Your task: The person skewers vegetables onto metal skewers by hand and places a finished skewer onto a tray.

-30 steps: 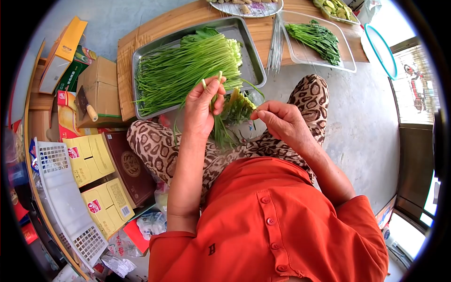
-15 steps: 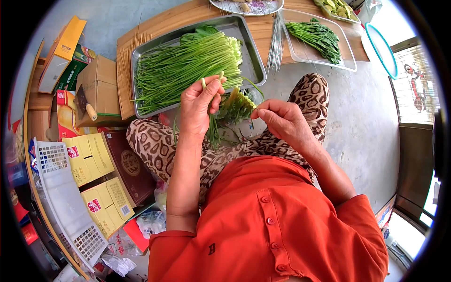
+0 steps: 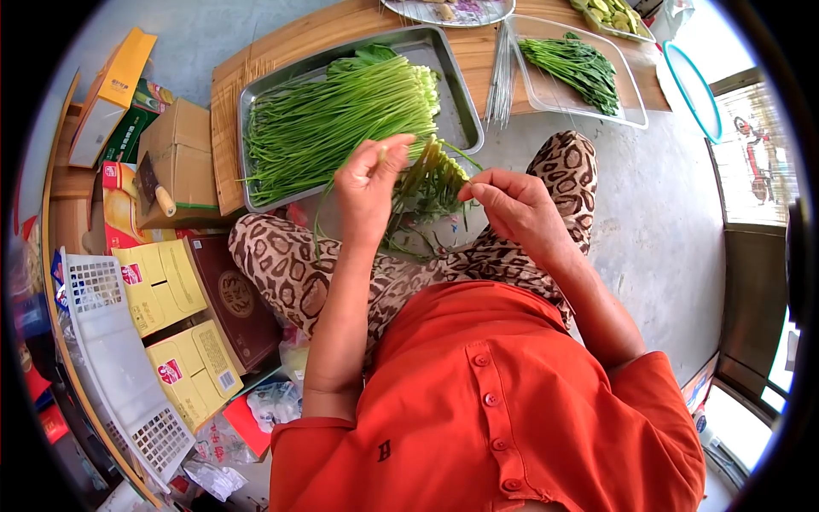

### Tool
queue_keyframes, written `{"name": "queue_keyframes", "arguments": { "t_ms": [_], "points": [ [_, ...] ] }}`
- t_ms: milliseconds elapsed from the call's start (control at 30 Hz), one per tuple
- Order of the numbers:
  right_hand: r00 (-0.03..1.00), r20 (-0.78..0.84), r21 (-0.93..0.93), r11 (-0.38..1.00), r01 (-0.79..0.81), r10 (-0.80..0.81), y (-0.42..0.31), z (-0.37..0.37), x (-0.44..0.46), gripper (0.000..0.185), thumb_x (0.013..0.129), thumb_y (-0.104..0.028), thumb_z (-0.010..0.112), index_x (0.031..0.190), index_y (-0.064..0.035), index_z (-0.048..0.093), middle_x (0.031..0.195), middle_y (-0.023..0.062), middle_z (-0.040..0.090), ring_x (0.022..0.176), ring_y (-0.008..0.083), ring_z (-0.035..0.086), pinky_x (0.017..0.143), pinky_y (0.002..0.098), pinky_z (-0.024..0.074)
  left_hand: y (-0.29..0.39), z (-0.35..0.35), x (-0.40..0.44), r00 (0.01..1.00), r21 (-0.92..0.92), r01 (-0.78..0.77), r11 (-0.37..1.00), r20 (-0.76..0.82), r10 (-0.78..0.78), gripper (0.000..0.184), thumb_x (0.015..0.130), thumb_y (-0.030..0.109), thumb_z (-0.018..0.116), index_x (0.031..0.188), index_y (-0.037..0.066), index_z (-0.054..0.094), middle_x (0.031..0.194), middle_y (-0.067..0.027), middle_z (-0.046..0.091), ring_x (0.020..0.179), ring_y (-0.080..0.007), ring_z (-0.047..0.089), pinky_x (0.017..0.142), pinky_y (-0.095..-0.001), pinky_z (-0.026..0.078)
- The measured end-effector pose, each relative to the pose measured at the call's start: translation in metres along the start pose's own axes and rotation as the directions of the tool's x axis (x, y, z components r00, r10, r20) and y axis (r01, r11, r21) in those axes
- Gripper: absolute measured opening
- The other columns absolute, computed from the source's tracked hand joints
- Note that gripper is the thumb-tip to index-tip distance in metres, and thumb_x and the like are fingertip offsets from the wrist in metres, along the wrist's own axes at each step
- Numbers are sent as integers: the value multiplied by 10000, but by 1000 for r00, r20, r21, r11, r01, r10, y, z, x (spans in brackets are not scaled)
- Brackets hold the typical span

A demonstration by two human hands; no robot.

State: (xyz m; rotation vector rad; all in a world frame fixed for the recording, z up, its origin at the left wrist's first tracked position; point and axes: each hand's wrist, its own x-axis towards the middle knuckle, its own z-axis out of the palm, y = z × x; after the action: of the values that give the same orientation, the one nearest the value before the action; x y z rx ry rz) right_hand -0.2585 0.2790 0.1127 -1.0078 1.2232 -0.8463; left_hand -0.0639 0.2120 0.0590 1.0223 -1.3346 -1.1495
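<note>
My left hand (image 3: 368, 189) is closed, thumb against curled fingers, with the pale end of a chive stalk (image 3: 381, 154) showing between them. My right hand (image 3: 514, 205) pinches the end of a thin skewer, most of which is hard to make out. Between the hands hangs a row of green chives (image 3: 433, 181), pale ends lined up along the skewer and leaves drooping over my lap. Just beyond my left hand, a big heap of chives (image 3: 341, 115) lies in a metal tray (image 3: 461, 102), pale ends to the right.
Loose metal skewers (image 3: 500, 77) lie on the wooden table (image 3: 333, 30), beside a clear tray (image 3: 636, 94) of leafy greens (image 3: 576, 72). A plate (image 3: 448, 13) sits at the far edge. To the left are a cardboard box (image 3: 183, 154), a knife (image 3: 156, 186) and a white basket (image 3: 128, 341).
My left hand has turned and shifted slightly, and stalks that hung beneath it are less visible. The row of chives spreads more openly between my hands. My right hand keeps its pinch.
</note>
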Motion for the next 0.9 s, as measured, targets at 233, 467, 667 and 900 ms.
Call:
{"name": "queue_keyframes", "arguments": {
  "t_ms": [233,467,667,900],
  "points": [
    [1000,-14,33,999,15,-15,4,-7,-2,231,984,-204,504,976,-20,644,540,-84,402,450,9,324,420,185,232,1,-14,3,994,83,86,993,64,-91,378,983,284,507,1219,3,601,812,41,507,651,-45,404,581,-206,342],
    [999,33,43,999,20,-21,-1,-2,-5,231,982,-207,510,974,-20,644,546,-89,402,456,5,321,425,182,234,1,-11,5,970,-377,242,894,123,-210,282,990,227,478,1147,17,581,851,-5,568,627,-68,437,553,-206,340],
    [998,63,31,999,-5,3,0,4,-5,230,978,-213,519,963,-20,643,551,-94,402,458,1,321,426,182,238,0,-14,5,947,-501,318,805,121,-299,161,936,149,585,1036,25,605,840,-9,594,632,-81,496,535,-209,370],
    [996,91,29,999,-14,12,-3,6,-6,218,973,-199,527,956,-10,633,571,-88,404,481,3,331,435,184,249,1,-12,4,941,-514,335,790,149,-302,192,925,149,604,1053,7,609,878,-18,604,703,-97,518,587,-231,394]
  ]
}}
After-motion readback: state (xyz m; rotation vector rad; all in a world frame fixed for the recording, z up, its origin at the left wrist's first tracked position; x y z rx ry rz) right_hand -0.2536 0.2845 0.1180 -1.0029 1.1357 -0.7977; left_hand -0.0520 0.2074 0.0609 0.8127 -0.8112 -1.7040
